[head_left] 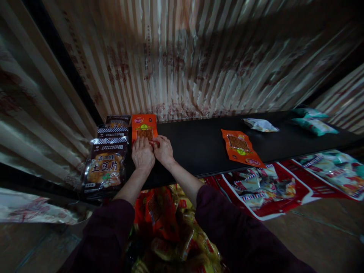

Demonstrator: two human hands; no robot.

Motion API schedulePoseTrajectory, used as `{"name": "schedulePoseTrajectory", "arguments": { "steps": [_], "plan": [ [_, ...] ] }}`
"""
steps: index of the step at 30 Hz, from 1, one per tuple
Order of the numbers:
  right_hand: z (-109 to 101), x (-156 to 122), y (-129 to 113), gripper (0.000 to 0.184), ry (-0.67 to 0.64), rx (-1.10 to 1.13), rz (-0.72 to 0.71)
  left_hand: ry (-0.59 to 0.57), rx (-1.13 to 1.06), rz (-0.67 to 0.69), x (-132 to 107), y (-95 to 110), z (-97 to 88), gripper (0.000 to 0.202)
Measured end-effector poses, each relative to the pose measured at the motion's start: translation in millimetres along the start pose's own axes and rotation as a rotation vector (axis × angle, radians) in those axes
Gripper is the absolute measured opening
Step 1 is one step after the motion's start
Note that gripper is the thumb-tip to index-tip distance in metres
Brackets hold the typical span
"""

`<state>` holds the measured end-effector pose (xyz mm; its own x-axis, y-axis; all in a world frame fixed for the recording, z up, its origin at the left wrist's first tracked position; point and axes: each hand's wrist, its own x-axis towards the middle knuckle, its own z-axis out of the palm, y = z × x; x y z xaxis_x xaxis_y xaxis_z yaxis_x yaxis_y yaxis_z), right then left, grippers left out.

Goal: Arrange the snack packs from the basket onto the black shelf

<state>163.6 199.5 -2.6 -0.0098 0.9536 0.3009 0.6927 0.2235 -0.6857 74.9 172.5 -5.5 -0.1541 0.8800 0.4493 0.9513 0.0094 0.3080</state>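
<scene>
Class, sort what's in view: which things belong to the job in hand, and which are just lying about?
Job in hand:
left hand and right hand
orange packet both hands touch
black shelf beneath it
probably the orange packets below

Apparently lying about:
dark packets at left
lone orange packet further right
white packet
green packets at far right

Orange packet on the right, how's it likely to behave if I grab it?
The packet looks thin, so probably light; its wavy edges suggest floppy film. Dragged closer, it might slip off: one end reaches the front edge of the shelf.
</scene>
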Motion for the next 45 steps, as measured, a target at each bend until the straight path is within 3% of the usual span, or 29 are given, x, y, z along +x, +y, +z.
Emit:
{"name": "schedulePoseTrajectory", "arguments": {
  "steps": [7,15,22,30,34,38,45],
  "plan": [
    [-29,-55,-18,0.028,-0.039,0.096,-0.073,-0.082,-0.046,0.073,-47,10,-47.5,0.040],
    [-47,-128,-29,0.028,-0.127,0.141,-0.071,-0.205,-0.080,0.027,-114,12,-88.1,0.040],
    [-51,-185,-22,0.028,-0.212,0.126,-0.008,-0.469,-0.169,-0.118,-165,17,-106.2,0.043],
    [-53,-230,-8,0.034,-0.332,0.040,0.058,-0.677,-0.278,-0.138,-209,10,-88.9,0.050],
    [-48,-242,-2,0.032,-0.348,0.067,0.097,-0.748,-0.331,-0.124,-215,0,-73.8,0.054],
    [-45,-248,-3,0.030,-0.340,0.092,0.189,-0.860,-0.381,-0.172,-220,-8,-60.1,0.044],
    [-40,-254,-11,0.033,-0.326,0.157,0.283,-0.915,-0.534,-0.112,-230,-13,-42.7,0.035]
  ]
}}
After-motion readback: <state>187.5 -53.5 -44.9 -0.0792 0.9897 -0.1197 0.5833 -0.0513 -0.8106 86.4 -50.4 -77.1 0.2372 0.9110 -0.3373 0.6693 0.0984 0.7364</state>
